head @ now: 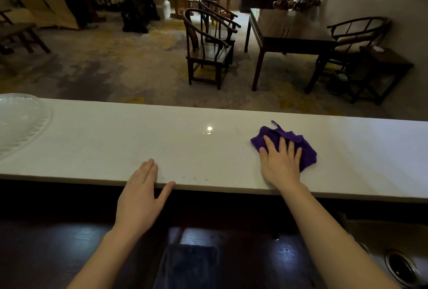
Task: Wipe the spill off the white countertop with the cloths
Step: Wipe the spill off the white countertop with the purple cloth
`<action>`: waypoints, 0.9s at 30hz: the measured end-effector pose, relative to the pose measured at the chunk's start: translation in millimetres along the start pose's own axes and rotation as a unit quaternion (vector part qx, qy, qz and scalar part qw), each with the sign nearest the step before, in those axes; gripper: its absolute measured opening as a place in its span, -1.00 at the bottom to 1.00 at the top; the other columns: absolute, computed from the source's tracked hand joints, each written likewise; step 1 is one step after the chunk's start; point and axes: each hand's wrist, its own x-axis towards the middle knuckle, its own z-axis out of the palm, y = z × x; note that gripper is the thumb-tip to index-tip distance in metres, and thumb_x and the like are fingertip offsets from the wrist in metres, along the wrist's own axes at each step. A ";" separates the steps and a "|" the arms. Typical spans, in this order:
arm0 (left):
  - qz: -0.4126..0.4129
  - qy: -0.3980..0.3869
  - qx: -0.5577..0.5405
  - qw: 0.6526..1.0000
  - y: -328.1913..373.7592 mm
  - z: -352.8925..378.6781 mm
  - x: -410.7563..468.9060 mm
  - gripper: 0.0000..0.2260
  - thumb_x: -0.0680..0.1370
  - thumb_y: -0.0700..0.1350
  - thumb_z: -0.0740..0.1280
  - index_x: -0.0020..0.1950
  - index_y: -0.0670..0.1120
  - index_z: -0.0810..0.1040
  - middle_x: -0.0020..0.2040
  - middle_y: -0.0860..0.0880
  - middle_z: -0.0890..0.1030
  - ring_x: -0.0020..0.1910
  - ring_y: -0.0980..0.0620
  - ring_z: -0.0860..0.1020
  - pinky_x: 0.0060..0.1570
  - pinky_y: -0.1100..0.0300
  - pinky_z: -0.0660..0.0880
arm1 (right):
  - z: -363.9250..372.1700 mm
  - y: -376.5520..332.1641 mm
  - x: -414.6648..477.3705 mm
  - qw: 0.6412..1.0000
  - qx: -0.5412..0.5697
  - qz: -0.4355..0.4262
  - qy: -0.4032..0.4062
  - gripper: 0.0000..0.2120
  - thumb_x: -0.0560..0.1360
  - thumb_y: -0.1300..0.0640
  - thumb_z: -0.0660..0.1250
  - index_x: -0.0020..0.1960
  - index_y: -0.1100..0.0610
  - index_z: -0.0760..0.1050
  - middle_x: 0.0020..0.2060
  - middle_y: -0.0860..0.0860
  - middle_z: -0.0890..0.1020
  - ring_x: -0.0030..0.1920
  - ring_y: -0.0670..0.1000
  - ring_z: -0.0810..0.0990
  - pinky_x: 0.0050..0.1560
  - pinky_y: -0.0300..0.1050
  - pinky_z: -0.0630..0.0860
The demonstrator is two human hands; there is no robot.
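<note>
Right hand (279, 163) flat on purple cloth (287, 144), fingers spread open, pressing it onto white countertop (104, 140), right of middle. Left hand (141, 193) at near edge, fingers straight & together, thumb out, holding nothing. Clear dish (20, 119) far left. Dark cloth (185, 263) below, near side, under counter.

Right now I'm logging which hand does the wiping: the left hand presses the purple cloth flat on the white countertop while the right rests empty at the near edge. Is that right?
The hands are swapped. In the head view the right hand presses the purple cloth flat on the white countertop, while the left hand rests empty at the near edge.
</note>
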 end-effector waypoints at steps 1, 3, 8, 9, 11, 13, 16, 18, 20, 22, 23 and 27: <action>-0.001 -0.001 -0.001 1.000 -0.9 0.8 0.0 -0.31 0.54 0.30 0.16 0.48 -0.17 0.37 0.53 -0.08 0.35 0.53 -0.02 0.29 0.48 0.05 0.24 | -0.4 -2.6 4.2 1.000 0.001 0.004 -0.003 -0.48 0.70 -0.14 -0.09 0.64 -0.08 0.04 0.64 0.14 0.10 0.63 0.27 -0.05 0.57 0.30 -0.20; -0.001 -0.001 -0.003 1.000 -2.4 1.8 0.4 -0.31 0.54 0.31 0.16 0.48 -0.16 0.37 0.54 -0.07 0.35 0.53 -0.01 0.28 0.49 0.07 0.21 | -0.9 -8.9 10.9 1.000 0.002 0.003 -0.005 -0.47 0.71 -0.13 -0.07 0.64 -0.04 0.05 0.64 0.14 0.12 0.63 0.27 -0.03 0.58 0.30 -0.17; -0.003 -0.007 -0.006 1.000 -3.3 2.2 1.5 -0.28 0.52 0.34 0.12 0.49 -0.15 0.36 0.54 -0.06 0.34 0.54 0.00 0.27 0.50 0.07 0.20 | -1.7 -33.3 24.3 1.000 0.015 -0.012 -0.013 -0.50 0.72 -0.07 -0.05 0.63 0.02 0.11 0.63 0.13 0.16 0.62 0.26 0.02 0.59 0.27 -0.10; -0.004 -0.008 -0.006 1.000 -3.4 2.3 1.7 -0.27 0.52 0.34 0.12 0.49 -0.15 0.36 0.55 -0.06 0.34 0.54 0.00 0.26 0.50 0.08 0.19 | -1.7 -40.7 26.6 1.000 0.018 -0.016 -0.017 -0.51 0.72 -0.06 -0.04 0.63 0.02 0.12 0.63 0.13 0.17 0.62 0.26 0.03 0.59 0.26 -0.09; -0.006 -0.009 -0.009 1.000 -3.2 2.6 1.5 -0.27 0.52 0.34 0.11 0.50 -0.15 0.35 0.55 -0.06 0.33 0.54 0.00 0.25 0.50 0.07 0.19 | -0.8 -57.0 30.3 0.999 0.024 -0.030 -0.026 -0.51 0.72 -0.05 -0.03 0.62 0.03 0.13 0.63 0.12 0.17 0.62 0.26 0.03 0.60 0.26 -0.07; -0.007 -0.009 -0.011 1.000 -2.3 2.8 1.2 -0.27 0.52 0.34 0.11 0.50 -0.15 0.34 0.55 -0.05 0.32 0.55 0.01 0.24 0.50 0.07 0.19 | 1.6 -74.5 32.2 0.998 0.030 -0.054 -0.035 -0.51 0.72 -0.05 -0.03 0.62 0.03 0.13 0.63 0.13 0.16 0.62 0.26 0.02 0.60 0.26 -0.08; -0.004 -0.007 -0.015 1.000 -1.8 3.0 1.3 -0.28 0.53 0.33 0.11 0.50 -0.16 0.33 0.55 -0.06 0.32 0.55 0.01 0.24 0.50 0.07 0.18 | 7.9 -103.6 33.4 0.993 0.037 -0.095 -0.053 -0.51 0.72 -0.06 -0.04 0.62 0.01 0.13 0.64 0.13 0.14 0.62 0.27 -0.01 0.60 0.26 -0.10; -0.004 -0.006 -0.016 1.000 -1.4 2.5 1.3 -0.27 0.53 0.33 0.10 0.50 -0.16 0.34 0.55 -0.07 0.32 0.54 0.00 0.24 0.50 0.06 0.19 | 12.9 -124.9 32.8 0.990 0.041 -0.120 -0.067 -0.51 0.72 -0.07 -0.04 0.62 0.00 0.12 0.64 0.11 0.12 0.62 0.27 -0.03 0.60 0.26 -0.12; -0.002 -0.004 -0.018 1.000 -0.9 2.0 1.4 -0.27 0.53 0.33 0.10 0.49 -0.17 0.34 0.55 -0.08 0.34 0.54 0.00 0.25 0.50 0.06 0.19 | 18.6 -145.3 29.5 0.985 0.043 -0.151 -0.075 -0.51 0.71 -0.07 -0.04 0.62 -0.01 0.13 0.64 0.12 0.11 0.62 0.28 -0.03 0.59 0.26 -0.14; -0.002 -0.003 -0.021 1.000 -0.8 1.5 1.7 -0.28 0.53 0.33 0.11 0.50 -0.17 0.34 0.55 -0.08 0.33 0.54 0.00 0.25 0.50 0.09 0.17 | 23.9 -164.2 23.1 0.978 0.048 -0.186 -0.078 -0.52 0.71 -0.07 -0.03 0.61 -0.01 0.16 0.64 0.13 0.12 0.62 0.29 -0.01 0.59 0.26 -0.14; -0.003 -0.004 -0.022 1.000 -0.9 1.1 1.9 -0.28 0.53 0.33 0.12 0.50 -0.16 0.34 0.55 -0.07 0.33 0.54 0.00 0.25 0.50 0.09 0.17 | 26.0 -172.9 19.1 0.974 0.051 -0.203 -0.083 -0.52 0.71 -0.07 -0.03 0.60 -0.01 0.18 0.64 0.13 0.12 0.61 0.29 0.00 0.58 0.26 -0.13; 0.005 -0.007 -0.014 1.000 -1.4 0.4 2.5 -0.31 0.55 0.29 0.17 0.49 -0.18 0.34 0.55 -0.10 0.33 0.54 -0.03 0.26 0.51 0.06 0.19 | 31.2 -196.2 0.7 0.955 0.059 -0.267 -0.114 -0.54 0.71 -0.08 -0.02 0.57 -0.03 0.24 0.64 0.12 0.12 0.62 0.28 0.00 0.59 0.27 -0.12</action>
